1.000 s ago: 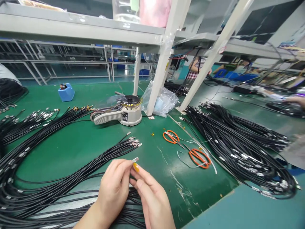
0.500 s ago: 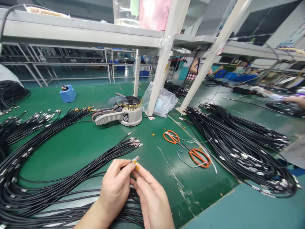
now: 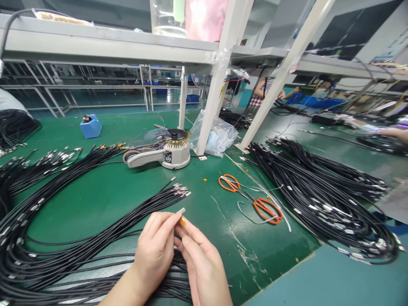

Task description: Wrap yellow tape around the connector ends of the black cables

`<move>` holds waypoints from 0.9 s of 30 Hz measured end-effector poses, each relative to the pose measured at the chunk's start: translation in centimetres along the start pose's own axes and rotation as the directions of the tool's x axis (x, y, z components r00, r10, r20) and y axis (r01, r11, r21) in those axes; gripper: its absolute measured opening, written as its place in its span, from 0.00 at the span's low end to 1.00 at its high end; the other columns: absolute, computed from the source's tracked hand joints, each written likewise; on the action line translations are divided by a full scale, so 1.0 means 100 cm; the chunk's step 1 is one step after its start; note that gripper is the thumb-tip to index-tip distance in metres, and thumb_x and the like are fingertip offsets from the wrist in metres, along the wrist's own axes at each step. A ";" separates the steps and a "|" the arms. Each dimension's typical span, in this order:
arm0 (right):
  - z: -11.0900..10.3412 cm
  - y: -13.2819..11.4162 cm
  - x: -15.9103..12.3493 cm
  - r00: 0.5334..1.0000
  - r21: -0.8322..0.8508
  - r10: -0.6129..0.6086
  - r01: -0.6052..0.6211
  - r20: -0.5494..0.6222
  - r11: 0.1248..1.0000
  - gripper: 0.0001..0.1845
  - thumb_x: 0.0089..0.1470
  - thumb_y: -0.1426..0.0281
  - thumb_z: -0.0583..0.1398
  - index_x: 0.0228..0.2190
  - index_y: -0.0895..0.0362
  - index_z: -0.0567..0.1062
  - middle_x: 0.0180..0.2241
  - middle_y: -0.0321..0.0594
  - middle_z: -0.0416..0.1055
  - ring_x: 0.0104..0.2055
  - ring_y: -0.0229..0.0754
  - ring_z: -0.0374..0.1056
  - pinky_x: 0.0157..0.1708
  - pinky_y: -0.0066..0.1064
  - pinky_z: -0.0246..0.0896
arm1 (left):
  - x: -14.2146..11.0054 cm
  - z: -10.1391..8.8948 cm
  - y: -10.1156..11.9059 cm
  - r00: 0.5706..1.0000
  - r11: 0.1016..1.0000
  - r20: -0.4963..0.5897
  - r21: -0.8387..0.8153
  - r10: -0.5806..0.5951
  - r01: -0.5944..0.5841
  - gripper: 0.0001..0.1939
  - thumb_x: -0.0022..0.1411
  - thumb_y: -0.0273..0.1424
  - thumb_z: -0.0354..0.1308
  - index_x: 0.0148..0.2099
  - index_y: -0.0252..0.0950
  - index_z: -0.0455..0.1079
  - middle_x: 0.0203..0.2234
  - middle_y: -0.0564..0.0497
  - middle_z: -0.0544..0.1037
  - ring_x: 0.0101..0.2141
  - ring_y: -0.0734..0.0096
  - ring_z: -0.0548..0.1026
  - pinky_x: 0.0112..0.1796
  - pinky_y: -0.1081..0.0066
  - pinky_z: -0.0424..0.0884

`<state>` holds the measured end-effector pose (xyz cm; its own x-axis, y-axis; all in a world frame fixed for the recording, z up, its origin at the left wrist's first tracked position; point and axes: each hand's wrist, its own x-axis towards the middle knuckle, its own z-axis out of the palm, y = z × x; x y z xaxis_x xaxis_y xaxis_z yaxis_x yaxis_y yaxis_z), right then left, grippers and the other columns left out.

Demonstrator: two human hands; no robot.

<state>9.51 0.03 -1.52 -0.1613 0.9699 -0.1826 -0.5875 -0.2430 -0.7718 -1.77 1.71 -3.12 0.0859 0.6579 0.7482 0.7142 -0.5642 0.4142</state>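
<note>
In the head view my left hand (image 3: 156,244) pinches a black cable just behind its small silver connector (image 3: 182,211). My right hand (image 3: 204,255) is closed against it, fingertips meeting the left ones, with a small piece of yellow tape (image 3: 182,221) showing at the index fingertip below the connector. Most of the held cable is hidden by the hands. Beyond them lies a bundle of black cables (image 3: 140,216) whose silver ends point right. More black cables run beneath my wrists.
A tape dispenser (image 3: 174,155) stands behind the bundle, a blue holder (image 3: 91,126) farther left. Orange-handled scissors (image 3: 267,211) lie to the right beside white strips. Coiled cables (image 3: 318,199) cover the right side. A shelf post (image 3: 214,89) rises mid-table. A co-worker's hand (image 3: 395,134) is far right.
My left fingertips have pushed slightly forward over the cable end and yellow tape, so less of the connector shows. The rest stays in place.
</note>
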 end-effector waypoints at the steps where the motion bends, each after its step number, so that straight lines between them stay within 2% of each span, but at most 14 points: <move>1: 0.000 0.000 0.000 1.000 0.004 0.003 -0.003 0.006 1.000 0.18 0.48 0.64 0.64 0.42 0.55 0.78 0.47 0.46 0.74 0.52 0.53 0.67 0.52 0.44 0.60 | 0.000 0.001 -0.001 1.000 1.000 0.002 0.008 -0.009 0.009 0.17 0.63 0.18 0.48 0.51 0.35 0.66 0.36 0.47 0.74 0.37 0.71 0.72 0.39 0.72 0.72; 5: -0.002 -0.002 0.000 0.999 0.016 0.020 -0.021 0.029 1.000 0.21 0.47 0.63 0.65 0.45 0.55 0.77 0.49 0.48 0.72 0.52 0.53 0.66 0.50 0.43 0.62 | -0.002 0.005 -0.002 0.996 0.994 -0.018 0.061 -0.093 0.093 0.11 0.64 0.23 0.49 0.48 0.34 0.67 0.36 0.46 0.75 0.37 0.69 0.73 0.41 0.69 0.72; 8: -0.010 -0.007 -0.001 0.998 0.008 0.043 -0.044 0.038 0.999 0.24 0.48 0.62 0.66 0.46 0.58 0.75 0.48 0.50 0.73 0.50 0.54 0.69 0.50 0.45 0.61 | -0.003 0.007 -0.002 0.992 0.988 0.030 0.098 -0.123 0.120 0.08 0.65 0.26 0.49 0.43 0.35 0.68 0.34 0.47 0.75 0.35 0.68 0.73 0.39 0.67 0.73; 12: -0.020 -0.012 0.003 0.998 -0.058 0.033 -0.036 -0.051 0.998 0.26 0.51 0.59 0.63 0.48 0.60 0.72 0.44 0.51 0.75 0.44 0.51 0.72 0.47 0.44 0.64 | -0.001 0.006 0.000 0.992 0.987 0.036 0.117 -0.118 0.113 0.08 0.65 0.26 0.49 0.43 0.35 0.68 0.34 0.47 0.74 0.35 0.68 0.73 0.38 0.67 0.72; 15: -0.020 -0.016 0.009 0.993 -0.208 -0.038 0.014 -0.110 0.978 0.24 0.51 0.54 0.62 0.43 0.59 0.74 0.38 0.47 0.76 0.37 0.45 0.72 0.38 0.37 0.68 | 0.001 0.005 0.000 0.994 0.984 0.009 0.136 -0.113 0.111 0.08 0.65 0.26 0.49 0.44 0.35 0.68 0.34 0.47 0.73 0.35 0.67 0.72 0.38 0.67 0.72; 19: -0.010 -0.018 0.018 0.989 -0.348 -0.078 0.030 -0.125 0.937 0.21 0.46 0.53 0.64 0.31 0.59 0.75 0.27 0.37 0.72 0.29 0.38 0.68 0.29 0.28 0.67 | 0.001 0.004 0.000 0.997 0.986 -0.002 0.151 -0.072 0.072 0.07 0.65 0.25 0.50 0.42 0.34 0.68 0.33 0.47 0.73 0.34 0.68 0.72 0.36 0.69 0.71; 23: -0.005 -0.014 0.021 0.993 -0.375 -0.069 0.028 -0.098 0.926 0.17 0.45 0.58 0.65 0.27 0.60 0.73 0.24 0.35 0.70 0.26 0.36 0.66 0.28 0.27 0.66 | 0.000 0.005 0.000 0.997 0.988 0.005 0.130 -0.080 0.079 0.07 0.64 0.24 0.50 0.42 0.33 0.69 0.33 0.46 0.72 0.34 0.69 0.72 0.36 0.70 0.71; 27: -0.009 -0.008 0.019 0.990 -0.431 -0.112 0.063 -0.090 0.900 0.13 0.49 0.61 0.64 0.27 0.60 0.74 0.23 0.35 0.70 0.26 0.37 0.66 0.29 0.28 0.64 | 0.001 0.003 0.002 0.982 0.984 0.052 0.032 -0.180 0.178 0.07 0.64 0.25 0.50 0.41 0.35 0.69 0.33 0.48 0.72 0.35 0.69 0.72 0.37 0.69 0.70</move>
<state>10.43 2.08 -1.76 -0.0226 0.9886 -0.1487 -0.1970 -0.1502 -0.9688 -1.37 1.79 -3.16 -0.0075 0.7737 0.6335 0.7401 -0.4218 0.5239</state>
